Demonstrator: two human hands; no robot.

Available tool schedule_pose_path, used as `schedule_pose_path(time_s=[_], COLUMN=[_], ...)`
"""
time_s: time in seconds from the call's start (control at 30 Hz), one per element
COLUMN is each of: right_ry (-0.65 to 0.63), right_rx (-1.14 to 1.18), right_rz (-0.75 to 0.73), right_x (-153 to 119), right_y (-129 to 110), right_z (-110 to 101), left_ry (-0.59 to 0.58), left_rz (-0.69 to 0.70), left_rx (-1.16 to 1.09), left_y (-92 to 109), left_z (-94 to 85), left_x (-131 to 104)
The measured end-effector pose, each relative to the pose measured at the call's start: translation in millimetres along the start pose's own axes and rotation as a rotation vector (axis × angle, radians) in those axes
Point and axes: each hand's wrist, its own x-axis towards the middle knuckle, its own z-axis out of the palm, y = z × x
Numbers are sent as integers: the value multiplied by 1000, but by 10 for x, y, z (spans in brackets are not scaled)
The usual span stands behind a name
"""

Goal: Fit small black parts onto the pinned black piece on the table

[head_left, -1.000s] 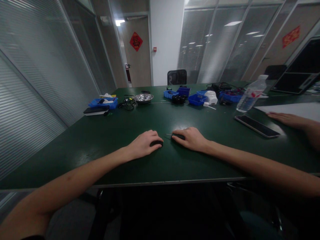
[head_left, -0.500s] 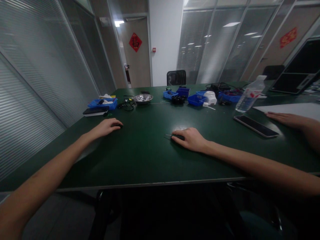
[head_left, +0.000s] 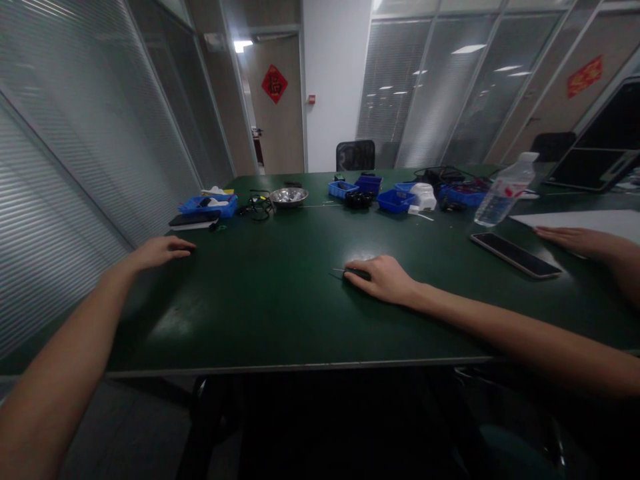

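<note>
My right hand point(head_left: 384, 279) rests on the green table point(head_left: 280, 313), its fingers wrapped round the dark handle of a small screwdriver point(head_left: 358, 273). The thin metal shaft points left, low over the tabletop. Farther left, near the table's left side, my left hand point(head_left: 159, 253) has its fingers and thumb drawn close together. A dark patch lies between them; whether it is a small object is too unclear to tell. Beyond this hand lies a black flat case point(head_left: 196, 219) on something white.
A blue tray point(head_left: 210, 205), cables point(head_left: 256, 206), a metal bowl point(head_left: 289, 196) and several blue bins point(head_left: 395, 201) line the far side. On the right stand a water bottle point(head_left: 506, 190) and a phone point(head_left: 515, 255). Another person's hand point(head_left: 580, 241) lies beside a white sheet point(head_left: 590, 220).
My left hand has moved left across the table, toward its left edge. My right hand stays in place with the screwdriver. The view has shifted slightly.
</note>
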Motion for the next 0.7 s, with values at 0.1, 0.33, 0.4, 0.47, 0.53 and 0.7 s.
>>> schedule_pose_path(time_s=[0.1, 0.33, 0.4, 0.47, 0.53, 0.7], right_ry=[1, 21, 16, 10, 12, 17], right_rx=[11, 21, 22, 22, 10, -18], right_rz=[-1, -9, -7, -10, -10, -2], right_x=[5, 5, 6, 6, 5, 3], right_y=[-7, 9, 16, 22, 25, 25], right_z=[-5, 11, 17, 23, 30, 36], left_ry=[-65, -53, -83, -85, -9, 89], left_rz=[4, -19, -25, -44, -47, 45], left_rx=[-1, -50, -116, -162, -143, -47], left_y=[-30, -49, -62, -92, -128, -167], left_z=[-3, -21, -34, -47, -48, 31], left_x=[28, 15, 9, 9, 16, 50])
